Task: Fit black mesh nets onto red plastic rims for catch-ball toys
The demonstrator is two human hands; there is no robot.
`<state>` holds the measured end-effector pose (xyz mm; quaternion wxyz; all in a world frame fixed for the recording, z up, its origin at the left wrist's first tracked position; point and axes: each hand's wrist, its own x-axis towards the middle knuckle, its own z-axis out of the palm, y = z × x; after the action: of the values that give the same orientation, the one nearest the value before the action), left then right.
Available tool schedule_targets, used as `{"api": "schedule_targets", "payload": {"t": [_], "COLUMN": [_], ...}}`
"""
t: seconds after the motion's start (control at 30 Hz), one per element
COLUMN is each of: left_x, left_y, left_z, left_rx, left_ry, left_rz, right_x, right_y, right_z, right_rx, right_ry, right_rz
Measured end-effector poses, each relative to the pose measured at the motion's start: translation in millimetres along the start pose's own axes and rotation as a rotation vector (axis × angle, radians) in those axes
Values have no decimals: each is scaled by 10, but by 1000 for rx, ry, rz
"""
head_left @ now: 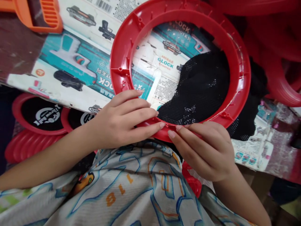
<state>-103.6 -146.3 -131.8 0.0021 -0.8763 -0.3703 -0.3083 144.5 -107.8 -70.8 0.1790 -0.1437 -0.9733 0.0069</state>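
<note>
A red plastic ring (121, 58), with small ribs and posts around its channel, lies tilted against my front. My left hand (127, 121) rests across its near left rim, fingers stretched over the inner edge and pressing on it. At the near rim, my right hand (204, 147) has thumb and fingers pinched together on the edge, close to the left fingertips. A thin pale strand (240, 53) runs along the right side of the ring's channel; I cannot tell whether the right fingers hold it. Black mesh fabric (204, 84) shows through the ring's opening and beyond its right side.
Flattened printed cardboard (94, 59) covers the table under the ring. An orange plastic part (50, 15) lies at the upper left. Stacked red-rimmed black discs (39, 116) stand at lower left. More red rings (279, 47) are piled on the right.
</note>
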Motion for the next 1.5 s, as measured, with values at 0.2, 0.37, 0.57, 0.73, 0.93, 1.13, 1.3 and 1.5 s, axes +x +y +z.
{"api": "schedule_targets", "payload": {"t": [0.2,0.37,0.57,0.73,0.93,1.13,1.3,1.5], "left_x": [8,-4,-19,-26,94,491,622,643], "left_y": [-14,-32,-25,-6,83,293,340,328], "left_z": [-12,-25,-32,-36,-102,-73,-32,-30], "left_rx": [-17,-26,-30,-41,-146,-122,-87,-189], "left_ry": [-12,-34,-51,-64,-85,-215,-295,-399], "left_rz": [28,44,50,30,-8,-230,-216,-332], "right_x": [-75,-206,-216,-150,-151,-152,-169,-317], "right_y": [27,154,175,168,156,112,97,217], "right_z": [-9,-86,-55,-20,16,-13,-67,-88], "right_rx": [137,-14,6,77,90,159,180,145], "right_ry": [51,36,71,71,41,-24,-45,2], "right_rz": [123,214,173,220,259,364,430,323]}}
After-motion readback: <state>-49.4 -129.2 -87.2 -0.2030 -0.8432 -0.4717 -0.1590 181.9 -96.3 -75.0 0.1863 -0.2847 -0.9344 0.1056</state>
